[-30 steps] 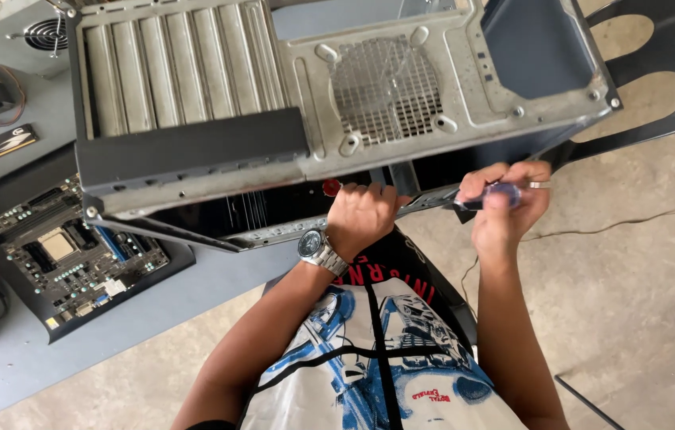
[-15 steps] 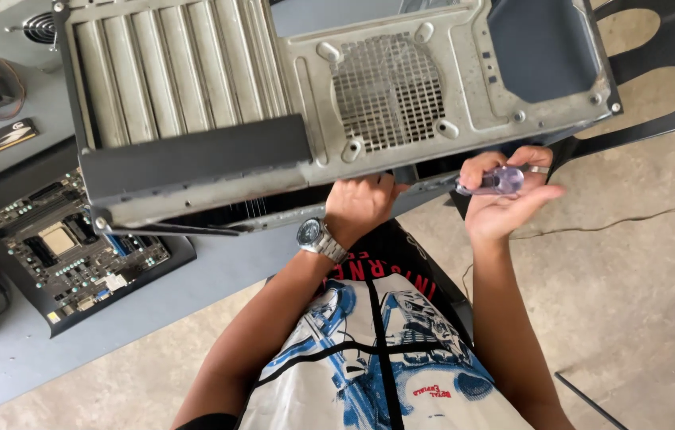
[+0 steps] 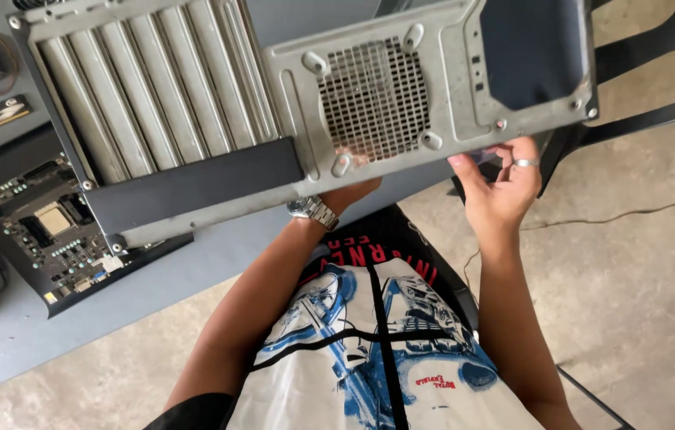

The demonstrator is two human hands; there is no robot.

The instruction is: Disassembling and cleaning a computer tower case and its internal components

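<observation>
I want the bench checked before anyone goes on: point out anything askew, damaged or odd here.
The grey computer case sits tilted, its rear end jutting past the table edge, held by the left hand underneath and the right hand at its corner. The fan grille looks dusty and rust-stained. The motherboard lies bare nearby.

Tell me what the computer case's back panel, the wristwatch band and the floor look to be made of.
Computer case: seemingly bare sheet metal, dull grey and dusty, with stamped slot covers and a punched fan grille. Wristwatch band on the left wrist: probably polished steel, silvery links catching light. Floor: likely raw concrete, matte, mottled grey-tan, though smooth stone tile cannot be excluded.
</observation>
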